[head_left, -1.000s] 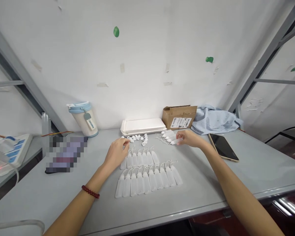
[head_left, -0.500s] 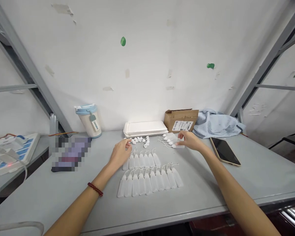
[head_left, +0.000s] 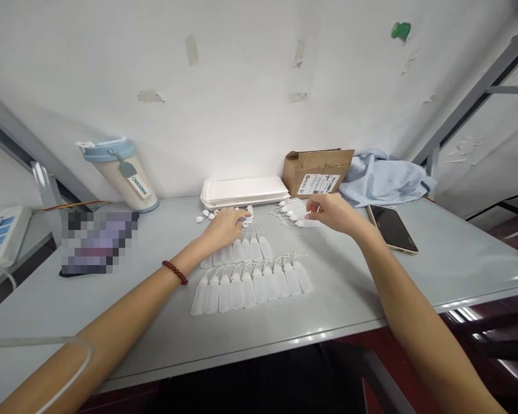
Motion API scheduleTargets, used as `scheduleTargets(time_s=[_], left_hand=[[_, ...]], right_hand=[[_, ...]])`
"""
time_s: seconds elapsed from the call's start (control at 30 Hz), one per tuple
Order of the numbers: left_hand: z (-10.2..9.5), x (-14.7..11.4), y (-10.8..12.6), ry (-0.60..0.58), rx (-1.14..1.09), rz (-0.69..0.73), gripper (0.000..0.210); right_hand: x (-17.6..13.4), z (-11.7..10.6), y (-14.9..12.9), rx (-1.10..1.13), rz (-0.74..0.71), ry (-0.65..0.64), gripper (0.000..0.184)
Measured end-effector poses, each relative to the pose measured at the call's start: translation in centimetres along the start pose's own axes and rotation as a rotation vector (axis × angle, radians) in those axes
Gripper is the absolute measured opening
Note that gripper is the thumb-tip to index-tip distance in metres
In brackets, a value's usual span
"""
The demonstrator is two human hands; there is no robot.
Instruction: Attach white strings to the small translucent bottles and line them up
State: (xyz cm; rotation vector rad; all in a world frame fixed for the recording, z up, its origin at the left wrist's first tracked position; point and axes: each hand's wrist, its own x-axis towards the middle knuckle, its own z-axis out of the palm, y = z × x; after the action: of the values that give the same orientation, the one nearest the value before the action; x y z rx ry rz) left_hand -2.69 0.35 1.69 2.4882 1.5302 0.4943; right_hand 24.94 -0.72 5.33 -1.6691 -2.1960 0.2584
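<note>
My left hand (head_left: 225,226) reaches over a loose cluster of small white caps (head_left: 200,219); its fingers are bent together at the cluster's right side, and what lies between the fingertips is hidden. Fingers curled and thumb close to them, my right hand (head_left: 327,211) is at a small group of translucent bottles with thin tubes (head_left: 308,223). Whether a bottle is pinched there I cannot make out. Nearer to me, similar bottles lie side by side in a back row (head_left: 245,251) and a longer front row (head_left: 259,286). My left forearm partly covers the back row's left end.
Against the wall stand a white tray-like stack (head_left: 246,190), a cardboard box (head_left: 319,169) and a light blue cloth (head_left: 384,175). A phone (head_left: 392,228) lies on the right. To the left are a tumbler (head_left: 125,175) and a blurred-out purple item (head_left: 101,244). A pale cable (head_left: 75,340) crosses my left forearm.
The camera view has tipped downward and shifted. My left hand has moved right across the caps, from their left edge to their right side. My right hand stays by the bottle group.
</note>
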Motion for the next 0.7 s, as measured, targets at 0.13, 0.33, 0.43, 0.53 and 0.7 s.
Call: scheduleTargets(time_s=[0.13, 0.33, 0.43, 0.53, 0.7], left_hand=[[-0.2, 0.9, 0.4, -0.097, 0.056, 0.008, 0.038], [-0.5, 1.0, 1.0, -0.120, 0.069, 0.005, 0.036], [-0.4, 0.8, 1.1, -0.108, 0.066, -0.007, 0.035], [-0.5, 0.5, 1.1, -0.078, 0.052, -0.021, 0.035], [-1.5, -0.1, 1.3, 0.003, -0.010, -0.032, 0.034]], right_hand=[[0.4, -0.1, 1.4, -0.091, 0.069, -0.116, 0.004], [0.9, 0.9, 1.8, -0.138, 0.071, -0.187, 0.016], [1.0, 1.3, 1.9, -0.112, 0.058, -0.201, 0.015], [1.1, 1.6, 2.0, -0.096, 0.028, -0.205, 0.014], [1.2, 1.9, 2.0, -0.086, 0.011, -0.190, 0.012]])
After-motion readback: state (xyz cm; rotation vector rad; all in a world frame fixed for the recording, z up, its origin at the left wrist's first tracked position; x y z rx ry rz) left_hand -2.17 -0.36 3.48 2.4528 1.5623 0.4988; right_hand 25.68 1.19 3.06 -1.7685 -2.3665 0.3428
